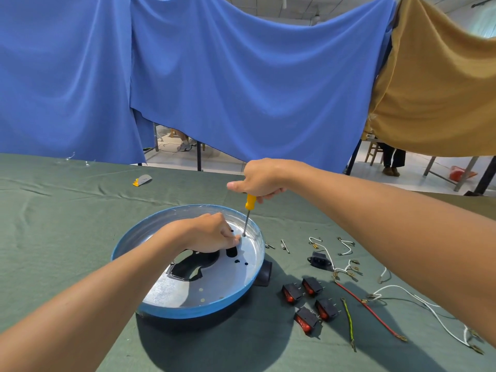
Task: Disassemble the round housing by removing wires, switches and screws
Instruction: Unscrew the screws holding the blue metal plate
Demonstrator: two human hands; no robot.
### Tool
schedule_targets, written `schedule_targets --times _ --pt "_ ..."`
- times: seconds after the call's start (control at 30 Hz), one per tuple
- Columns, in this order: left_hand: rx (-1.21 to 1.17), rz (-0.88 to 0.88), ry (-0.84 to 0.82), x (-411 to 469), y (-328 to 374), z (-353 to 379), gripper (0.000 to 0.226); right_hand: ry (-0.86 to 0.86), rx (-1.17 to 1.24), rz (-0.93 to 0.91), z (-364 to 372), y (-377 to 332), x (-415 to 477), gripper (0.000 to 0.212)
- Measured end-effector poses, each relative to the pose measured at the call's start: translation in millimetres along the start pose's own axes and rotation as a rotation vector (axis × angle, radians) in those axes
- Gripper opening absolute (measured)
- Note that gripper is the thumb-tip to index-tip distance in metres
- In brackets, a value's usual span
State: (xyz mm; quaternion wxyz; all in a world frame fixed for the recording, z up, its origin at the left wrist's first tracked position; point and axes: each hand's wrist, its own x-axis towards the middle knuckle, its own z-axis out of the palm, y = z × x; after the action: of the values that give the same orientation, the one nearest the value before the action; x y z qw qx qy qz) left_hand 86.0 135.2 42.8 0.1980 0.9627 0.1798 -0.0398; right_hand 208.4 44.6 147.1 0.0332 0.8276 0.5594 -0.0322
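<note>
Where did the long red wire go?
The long red wire lies on the green cloth right of the round housing, between the yellow-green wire and the white wires.

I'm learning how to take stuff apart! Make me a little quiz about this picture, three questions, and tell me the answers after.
1. True or false: the right hand holds a screwdriver with a yellow handle.
2. How many black rocker switches with red buttons lie on the green cloth beside the round housing?
3. Where does the screwdriver tip touch? A) the floor of the housing, next to the left hand B) the red wire C) the cloth

Key:
1. True
2. Four
3. A
</note>
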Motion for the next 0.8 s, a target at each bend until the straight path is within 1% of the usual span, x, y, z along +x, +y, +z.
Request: schedule_targets --times 0.03,0.1,0.17,0.23,0.3,0.33,0.37,0.43,0.47,0.5,0.53,0.63,0.7,0.8 --pt "-0.002 -0.005 -0.002 -0.2 -0.1 0.3 0.051 0.007 -0.030 0.003 0.2 -1.0 0.5 0.058" --pt "-0.005 -0.007 0.011 -0.3 0.3 1.0 0.052 0.005 -0.068 0.008 0.3 -1.9 2.6 0.043" --pt "-0.001 -0.002 0.025 -0.9 0.9 1.1 0.052 0.003 -0.061 0.007 0.3 -3.1 4.1 0.032" --pt "0.005 0.007 0.030 -1.1 1.3 1.0 0.051 -0.022 -0.020 -0.018 -1.1 -2.8 4.8 0.024" --pt "0.009 0.010 0.030 -1.2 0.9 1.3 0.050 -0.067 0.083 -0.047 -1.5 -0.5 4.8 0.011" --pt "0.009 0.011 0.031 -1.1 0.7 1.3 0.050 -0.084 0.122 -0.048 -1.0 0.4 4.4 0.011" --pt "0.008 0.012 0.029 -1.2 0.7 1.3 0.049 -0.087 0.135 -0.048 -0.2 0.8 4.0 0.018" --pt "0.006 0.016 0.021 -1.6 0.9 0.7 0.047 -0.048 0.110 -0.026 1.1 0.4 2.9 0.053" --pt "0.008 0.019 0.017 -1.8 1.1 0.1 0.045 -0.009 0.096 -0.007 1.0 -0.1 2.4 0.064" --pt "0.011 0.019 0.014 -1.8 1.2 -0.3 0.043 0.019 0.080 0.002 0.7 -0.2 1.9 0.068" --pt "0.012 0.016 0.011 -1.6 1.3 -0.5 0.042 0.029 0.053 0.004 0.5 -0.6 2.2 0.066" --pt "0.007 0.011 0.014 -0.4 0.6 0.5 0.048 0.045 -0.021 -0.009 1.7 -0.7 3.8 0.043" --pt "0.007 0.010 0.013 -0.2 0.1 0.9 0.049 0.049 -0.007 -0.034 2.4 -1.1 3.8 0.030" --pt "0.016 0.017 0.011 -0.7 0.4 0.0 0.045 -0.020 0.074 -0.087 -1.1 -0.4 3.6 0.011"
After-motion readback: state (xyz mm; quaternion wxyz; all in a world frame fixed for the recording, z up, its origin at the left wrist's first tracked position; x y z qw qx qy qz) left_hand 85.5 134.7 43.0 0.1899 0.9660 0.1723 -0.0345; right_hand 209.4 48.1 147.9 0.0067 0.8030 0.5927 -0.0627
